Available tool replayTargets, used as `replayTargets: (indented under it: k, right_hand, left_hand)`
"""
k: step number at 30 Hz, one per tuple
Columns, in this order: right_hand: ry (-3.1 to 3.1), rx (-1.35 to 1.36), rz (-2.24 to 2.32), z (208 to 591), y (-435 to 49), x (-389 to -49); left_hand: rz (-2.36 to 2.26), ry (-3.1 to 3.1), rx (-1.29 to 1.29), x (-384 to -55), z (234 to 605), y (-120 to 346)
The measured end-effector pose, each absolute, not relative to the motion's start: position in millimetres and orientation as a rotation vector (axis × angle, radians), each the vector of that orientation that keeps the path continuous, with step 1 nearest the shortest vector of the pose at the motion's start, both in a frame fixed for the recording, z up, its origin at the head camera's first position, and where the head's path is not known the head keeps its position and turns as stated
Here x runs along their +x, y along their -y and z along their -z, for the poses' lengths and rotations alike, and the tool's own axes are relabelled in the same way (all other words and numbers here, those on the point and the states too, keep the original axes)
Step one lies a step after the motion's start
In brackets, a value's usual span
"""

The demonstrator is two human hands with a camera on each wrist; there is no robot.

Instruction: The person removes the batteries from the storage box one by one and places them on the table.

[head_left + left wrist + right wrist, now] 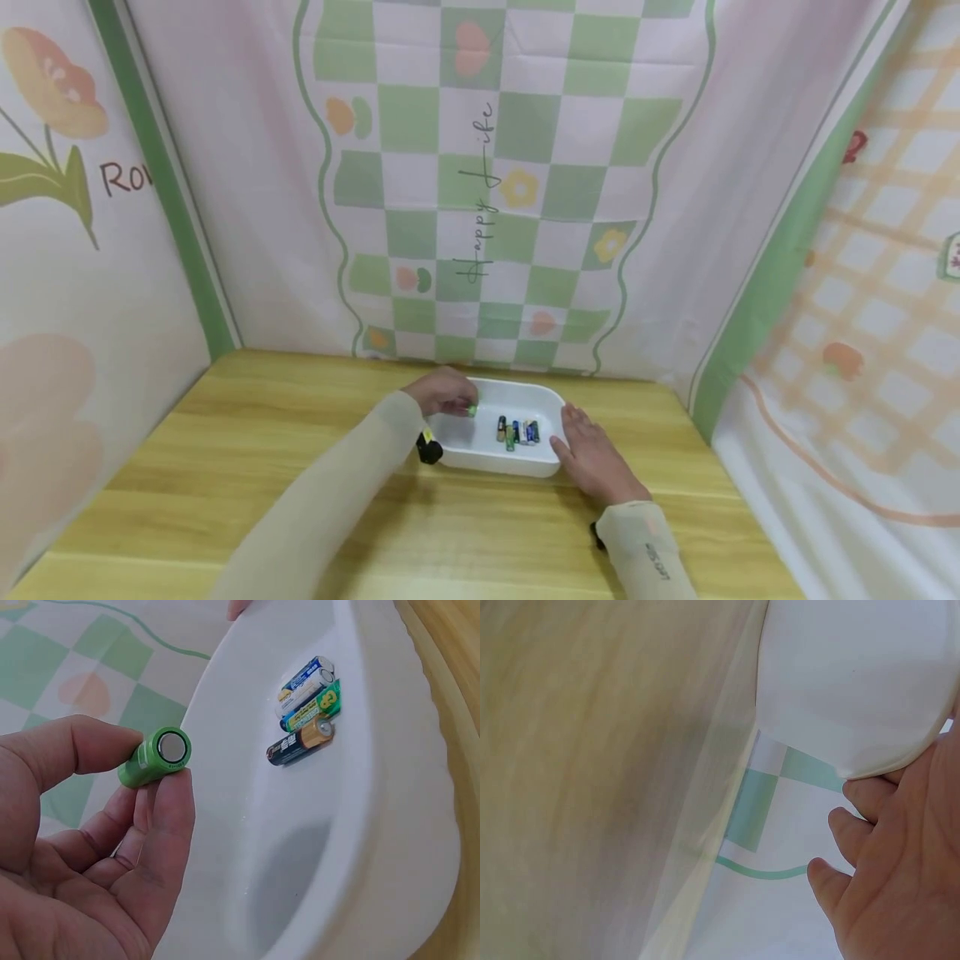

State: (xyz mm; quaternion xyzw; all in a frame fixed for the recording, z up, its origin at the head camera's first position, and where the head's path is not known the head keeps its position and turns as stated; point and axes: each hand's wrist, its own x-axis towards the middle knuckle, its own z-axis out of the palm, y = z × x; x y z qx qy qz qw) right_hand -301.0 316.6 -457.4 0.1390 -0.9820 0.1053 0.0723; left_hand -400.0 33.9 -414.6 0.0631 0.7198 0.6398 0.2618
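Observation:
A green cylindrical battery [154,757] is pinched between the thumb and a finger of my left hand [97,825], its flat metal end facing the left wrist camera. In the head view this left hand [444,392] is over the left end of a white tray [487,463]. Several batteries [517,432] lie side by side on the tray floor, right of its middle; one battery [300,742] is black and copper. At the tray's right end, my right hand [596,458] rests against the rim, fingers extended along the side. The right wrist view shows the right hand [900,840] beside the tray's outer wall.
The tray stands on a wood-grain table [480,533], near its back edge. Behind hangs a green-and-white checked cloth [480,183], with printed cloth on both sides. A black wrist camera [430,447] on the left wrist is close to the tray's front left corner.

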Motion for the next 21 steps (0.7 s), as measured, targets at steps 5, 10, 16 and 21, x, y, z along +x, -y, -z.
replayTargets:
  k: [5, 10, 16, 21]
  right_hand:
    - [2.947, 0.436, -0.315, 457, -317, -300]
    - [2.946, 0.441, -0.321, 455, -317, -300]
    - [2.950, 0.422, -0.325, 457, -317, -300]
    - [2.955, 0.412, -0.343, 458, -317, -300]
  left_hand:
    - [-1.771, -1.921, 0.146, -399, 411, -26]
    - [-1.818, -1.910, 0.111, -400, 407, -18]
    - [-1.811, -1.928, 0.129, -401, 407, -8]
    - [-1.807, -1.947, 0.136, -402, 407, 3]
